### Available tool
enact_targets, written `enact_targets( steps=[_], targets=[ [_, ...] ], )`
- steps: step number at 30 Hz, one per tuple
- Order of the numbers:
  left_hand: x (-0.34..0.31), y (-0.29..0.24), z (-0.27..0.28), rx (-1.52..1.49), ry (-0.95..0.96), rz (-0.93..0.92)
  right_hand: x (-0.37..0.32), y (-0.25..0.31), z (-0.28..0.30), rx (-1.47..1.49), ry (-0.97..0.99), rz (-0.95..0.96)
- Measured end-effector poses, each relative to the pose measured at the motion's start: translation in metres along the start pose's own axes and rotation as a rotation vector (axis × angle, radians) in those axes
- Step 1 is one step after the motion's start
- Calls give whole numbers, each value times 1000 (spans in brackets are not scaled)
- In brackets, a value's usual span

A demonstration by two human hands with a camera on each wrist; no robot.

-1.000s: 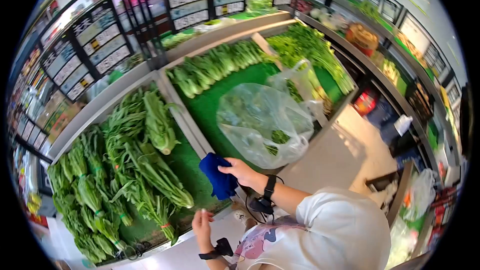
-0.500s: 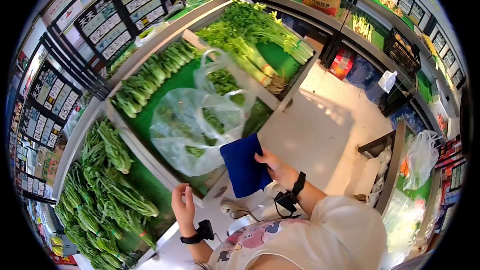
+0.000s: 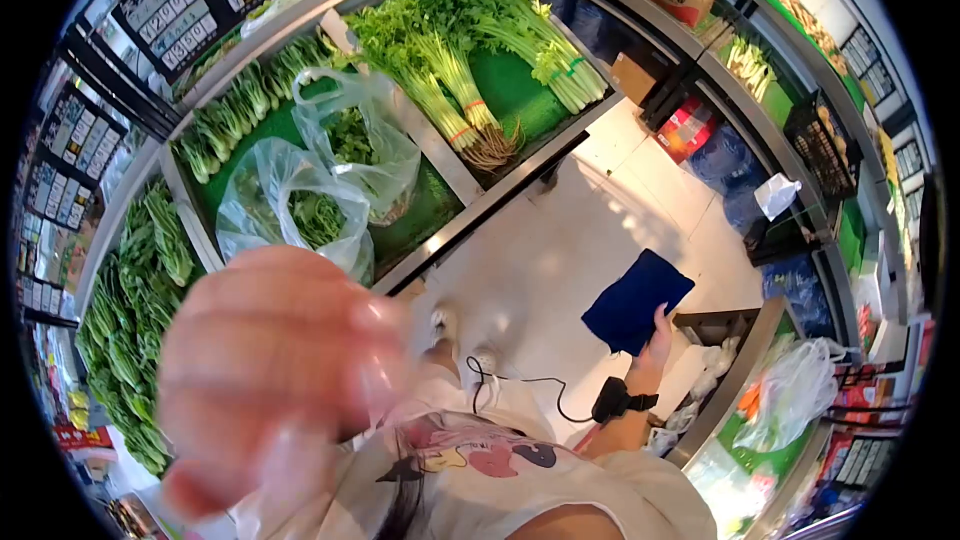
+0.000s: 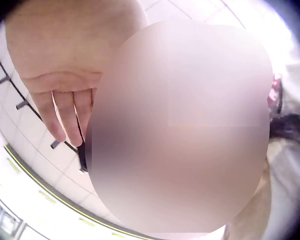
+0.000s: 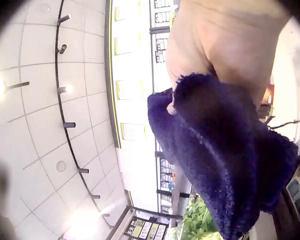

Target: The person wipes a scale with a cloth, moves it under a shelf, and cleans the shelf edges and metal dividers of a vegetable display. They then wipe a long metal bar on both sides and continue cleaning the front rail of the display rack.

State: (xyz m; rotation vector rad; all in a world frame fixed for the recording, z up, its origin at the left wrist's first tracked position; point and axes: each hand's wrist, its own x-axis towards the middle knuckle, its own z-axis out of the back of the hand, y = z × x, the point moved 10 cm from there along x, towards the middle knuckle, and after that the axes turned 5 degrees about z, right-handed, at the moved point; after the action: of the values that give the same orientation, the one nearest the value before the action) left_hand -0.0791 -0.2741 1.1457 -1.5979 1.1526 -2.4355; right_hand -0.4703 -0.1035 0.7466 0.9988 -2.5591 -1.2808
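Observation:
My right hand (image 3: 655, 348) holds a folded dark blue cloth (image 3: 635, 302) out to the right, over the floor near the right-hand shelf. Up close in the right wrist view, the cloth (image 5: 210, 145) has a fluffy towel texture and hides most of the fingers. My left hand (image 3: 275, 365) is raised close to the head camera, large and blurred, holding nothing. From the left wrist, the palm and loosely extended fingers of this hand (image 4: 75, 60) show beside a blurred-out area.
A vegetable stand with bunched celery (image 3: 455, 85), leafy greens (image 3: 130, 310) and a clear plastic bag (image 3: 280, 205) lies ahead and left. Pale floor (image 3: 520, 240) runs between the stand and the right-hand shelves. A black crate (image 3: 820, 150) and another plastic bag (image 3: 795, 395) are at right.
The right hand has carried the blue cloth from beside the vegetable stand out to the right. The left hand has risen from the stand's edge towards the head camera. The view has turned right.

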Motion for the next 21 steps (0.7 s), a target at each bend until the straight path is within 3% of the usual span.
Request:
enact_targets(
  steps=[6,8,9,12,16,18,21],
  targets=[
    [27,9,0,-163,-136,-160,57,-4,25,-97,-99,-73],
    [35,23,10,-153,-132,-230,62,-16,-26,-94,-129,-163],
    [34,28,16,-149,-156,-271,86,-19,-24,-117,-79,-75],
    [38,44,32,-132,-219,-363,126,-28,-79,-9,-1,-148],
    [42,56,56,-145,-295,-494,179,-25,-127,-191,44,-81],
    [41,53,63,-151,-327,-597,218,-33,-124,-276,99,-37],
    [42,38,68,-158,-343,-792,222,-54,-178,-235,138,-122]
  ],
)
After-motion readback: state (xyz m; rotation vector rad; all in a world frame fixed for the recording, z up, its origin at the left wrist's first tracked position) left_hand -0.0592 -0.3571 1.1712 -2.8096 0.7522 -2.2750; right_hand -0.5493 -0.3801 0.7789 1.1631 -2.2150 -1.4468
